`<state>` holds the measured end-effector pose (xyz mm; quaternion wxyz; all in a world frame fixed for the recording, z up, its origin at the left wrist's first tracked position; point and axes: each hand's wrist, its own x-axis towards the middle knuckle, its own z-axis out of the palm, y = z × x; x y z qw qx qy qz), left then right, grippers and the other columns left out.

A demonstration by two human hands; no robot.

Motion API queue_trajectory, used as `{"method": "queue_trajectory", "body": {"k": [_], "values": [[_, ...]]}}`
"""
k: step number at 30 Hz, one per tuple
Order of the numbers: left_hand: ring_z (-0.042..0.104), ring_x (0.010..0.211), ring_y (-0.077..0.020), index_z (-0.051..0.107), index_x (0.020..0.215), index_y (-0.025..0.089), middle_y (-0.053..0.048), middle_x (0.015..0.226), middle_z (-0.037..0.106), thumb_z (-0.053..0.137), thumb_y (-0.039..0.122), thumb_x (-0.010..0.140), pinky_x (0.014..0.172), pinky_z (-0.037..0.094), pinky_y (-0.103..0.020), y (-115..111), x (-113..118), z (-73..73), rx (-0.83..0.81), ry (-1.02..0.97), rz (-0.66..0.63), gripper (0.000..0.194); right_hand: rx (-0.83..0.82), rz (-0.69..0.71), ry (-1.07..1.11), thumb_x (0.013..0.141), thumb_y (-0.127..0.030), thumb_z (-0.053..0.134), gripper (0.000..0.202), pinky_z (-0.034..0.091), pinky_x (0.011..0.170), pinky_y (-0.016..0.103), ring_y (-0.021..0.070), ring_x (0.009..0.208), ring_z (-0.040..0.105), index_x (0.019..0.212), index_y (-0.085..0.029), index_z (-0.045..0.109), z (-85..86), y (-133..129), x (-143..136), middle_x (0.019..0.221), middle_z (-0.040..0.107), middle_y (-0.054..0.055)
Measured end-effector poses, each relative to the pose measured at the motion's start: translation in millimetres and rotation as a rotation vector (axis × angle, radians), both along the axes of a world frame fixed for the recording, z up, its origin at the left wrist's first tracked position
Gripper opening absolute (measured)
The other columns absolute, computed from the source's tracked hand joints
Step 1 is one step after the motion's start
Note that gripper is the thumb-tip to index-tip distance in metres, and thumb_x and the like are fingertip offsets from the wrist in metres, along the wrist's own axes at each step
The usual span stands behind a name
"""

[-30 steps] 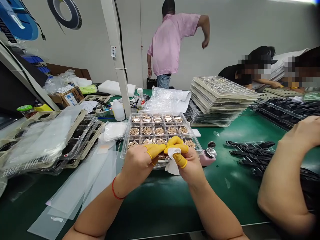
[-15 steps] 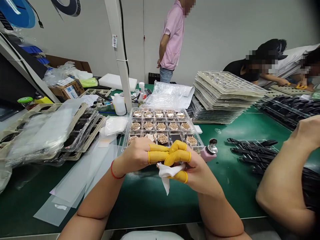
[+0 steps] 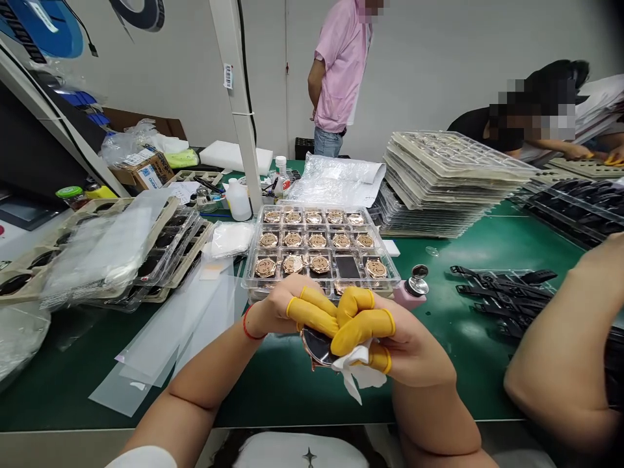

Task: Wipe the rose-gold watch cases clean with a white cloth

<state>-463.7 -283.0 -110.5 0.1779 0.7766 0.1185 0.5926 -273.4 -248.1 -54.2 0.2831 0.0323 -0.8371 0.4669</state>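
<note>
A round watch case (image 3: 318, 346) is gripped between the yellow-capped fingers (image 3: 312, 313) of the left hand (image 3: 280, 305), at their 6 o'clock. A white wipe (image 3: 355, 372) is pinched against it by the right hand (image 3: 400, 341). A clear tray (image 3: 390, 263) of cases is seen at 12 o'clock on the green bench (image 3: 458, 351).
</note>
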Motion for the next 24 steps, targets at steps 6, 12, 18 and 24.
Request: {"method": "queue_trajectory", "body": {"k": [6, 12, 18, 24], "values": [[0.065, 0.062, -0.0132, 0.069, 0.075, 0.021, -0.005, 0.071, 0.066, 0.057, 0.031, 0.092, 0.062, 0.053, -0.025, 1, 13, -6.9, -0.063, -0.141, -0.113, 0.022, -0.002, 0.014, 0.099, 0.093, -0.023, 0.055, 0.016, 0.051, 0.071, 0.026, 0.0127, 0.079, 0.058, 0.101, -0.025, 0.069, -3.3, -3, -2, 0.086, 0.058, 0.003], [0.062, 0.057, -0.0133, 0.07, 0.082, 0.023, -0.001, 0.067, 0.066, 0.066, 0.043, 0.085, 0.053, 0.054, -0.023, -13, 46, -22.7, -0.427, -0.568, 0.098, 0.02, 0.113, -0.262, 0.277, 0.09, -0.014, 0.058, 0.045, 0.054, 0.076, 0.03, 0.0161, 0.088, 0.061, 0.128, -0.038, 0.057, -21.9, -3, -21, 0.099, 0.063, 0.003], [0.065, 0.068, -0.0168, 0.07, 0.083, 0.018, -0.006, 0.078, 0.07, 0.059, 0.05, 0.088, 0.065, 0.057, -0.028, -24, 63, -25.8, -0.57, -0.547, 0.193, 0.034, -0.008, -0.585, 0.561, 0.089, -0.03, 0.057, 0.011, 0.05, 0.058, 0.032, 0.0172, 0.064, 0.056, 0.088, -0.03, 0.068, -56.8, -10, -36, 0.074, 0.06, 0.002], [0.06, 0.059, -0.012, 0.068, 0.087, 0.015, -0.004, 0.075, 0.062, 0.057, 0.057, 0.087, 0.051, 0.051, -0.022, -15, 22, 21.0, -0.83, -0.151, -0.069, 0.043, -0.608, -0.656, 0.431, 0.083, -0.047, 0.065, 0.026, 0.047, 0.054, 0.027, 0.0128, 0.057, 0.054, 0.074, -0.022, 0.065, -31.7, 8, -16, 0.066, 0.058, 0.0]]}}
